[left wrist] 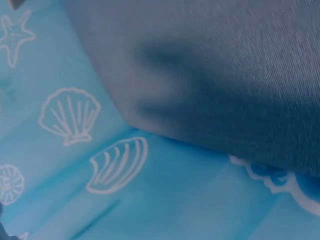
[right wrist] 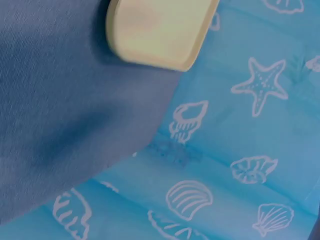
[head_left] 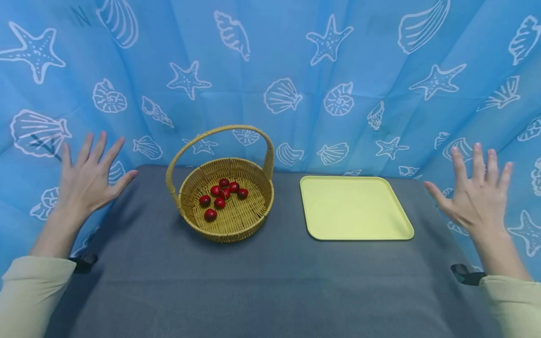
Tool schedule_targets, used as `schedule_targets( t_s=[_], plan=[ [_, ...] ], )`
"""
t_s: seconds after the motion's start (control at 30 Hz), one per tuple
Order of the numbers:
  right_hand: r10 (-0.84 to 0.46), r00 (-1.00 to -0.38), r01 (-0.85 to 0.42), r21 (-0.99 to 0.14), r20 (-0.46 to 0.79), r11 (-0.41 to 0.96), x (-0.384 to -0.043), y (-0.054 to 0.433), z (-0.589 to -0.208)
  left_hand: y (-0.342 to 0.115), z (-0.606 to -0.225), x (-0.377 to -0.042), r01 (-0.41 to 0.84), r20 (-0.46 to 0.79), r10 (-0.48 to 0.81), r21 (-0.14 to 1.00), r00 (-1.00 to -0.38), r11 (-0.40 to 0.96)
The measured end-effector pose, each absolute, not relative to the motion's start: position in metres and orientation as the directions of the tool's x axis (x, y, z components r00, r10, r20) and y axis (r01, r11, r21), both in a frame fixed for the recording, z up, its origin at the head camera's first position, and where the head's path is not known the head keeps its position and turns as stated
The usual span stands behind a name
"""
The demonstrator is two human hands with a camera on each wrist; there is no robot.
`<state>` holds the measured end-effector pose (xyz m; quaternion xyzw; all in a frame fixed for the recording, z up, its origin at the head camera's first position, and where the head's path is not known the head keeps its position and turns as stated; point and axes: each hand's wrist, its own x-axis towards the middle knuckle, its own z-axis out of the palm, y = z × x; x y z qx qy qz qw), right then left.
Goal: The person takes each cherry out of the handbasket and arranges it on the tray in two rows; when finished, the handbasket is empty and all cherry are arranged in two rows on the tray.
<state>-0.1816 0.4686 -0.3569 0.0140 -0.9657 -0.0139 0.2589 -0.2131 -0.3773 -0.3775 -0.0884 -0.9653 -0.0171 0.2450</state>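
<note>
My left hand (head_left: 90, 180) is raised beyond the table's left edge, its fingers spread and holding nothing. On the opposite side, my right hand (head_left: 482, 197) is held up in the same way, fingers apart, near the yellow tray (head_left: 357, 209). A round woven basket (head_left: 249, 216) with a tall arched handle stands left of centre on the table. Several red cherries (head_left: 210, 214) lie loosely inside it, mostly toward its left and middle. Nothing lies on the flat tray, whose corner also shows in the right wrist view. Neither hand touches the basket or the tray.
A dark grey cloth (head_left: 270, 291) covers the table. Behind it and along both sides hangs a blue curtain (head_left: 291, 51) with white shells and starfish. The left wrist view shows the cloth-covered table corner (left wrist: 200, 90) against the curtain.
</note>
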Motion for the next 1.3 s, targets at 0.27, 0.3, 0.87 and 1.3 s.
schedule_targets(
  t_s=[0.27,0.3,0.87,1.3],
  plan=[
    [-0.091,-0.836,-0.125,-0.026,0.54,0.992,-0.186,0.446,-0.355,-0.358,-0.38,-0.197,0.151,0.465,0.049,0.186,-0.884,0.971],
    [-0.103,-0.827,-0.148,-0.038,0.552,0.988,-0.187,0.443,-0.356,-0.356,-0.38,-0.194,0.148,0.46,0.036,0.21,-0.887,0.966],
    [-0.173,-0.772,-0.453,-0.339,0.612,0.825,-0.195,0.353,-0.373,-0.31,-0.389,-0.136,0.222,0.329,0.031,0.562,-0.944,0.797],
    [-0.409,-0.804,-0.593,-0.533,0.431,0.604,-0.202,0.262,-0.364,-0.267,-0.402,-0.099,0.243,0.208,0.134,0.689,-0.969,0.683]
  ],
)
